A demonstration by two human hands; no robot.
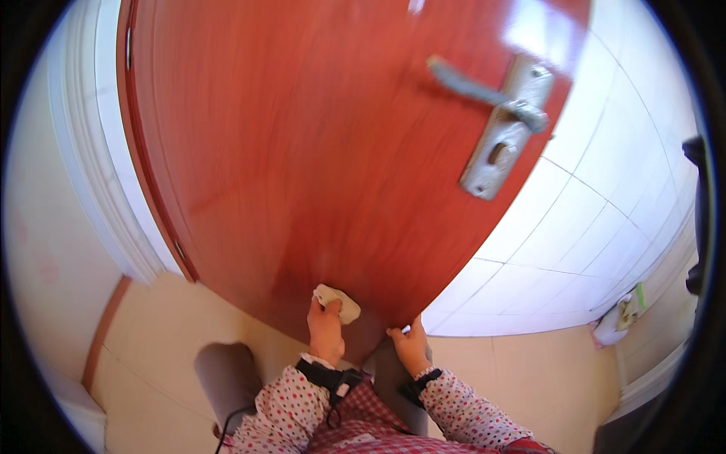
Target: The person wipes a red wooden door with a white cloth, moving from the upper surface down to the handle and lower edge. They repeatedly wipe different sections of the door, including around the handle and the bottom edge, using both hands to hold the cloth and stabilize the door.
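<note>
A reddish-brown wooden door (317,142) fills most of the view before me. My left hand (325,335) holds a folded cream cloth (342,305) against the lower part of its face. At the door's lower right edge is my right hand (412,347), thumb towards the face and fingers around the edge, partly hidden. A small whitish spot shows by the right fingertips, too small to name. Higher up on the right, a worn metal lever handle (471,88) sticks out from its long backplate (492,153), which has a keyhole opening.
Hinges (180,249) line the door's left side, beside a white door frame (105,187). White wall tiles (544,227) are to the right. A plastic bag (615,323) lies by the wall on the beige floor (510,374). My knees (227,363) are bent below the door.
</note>
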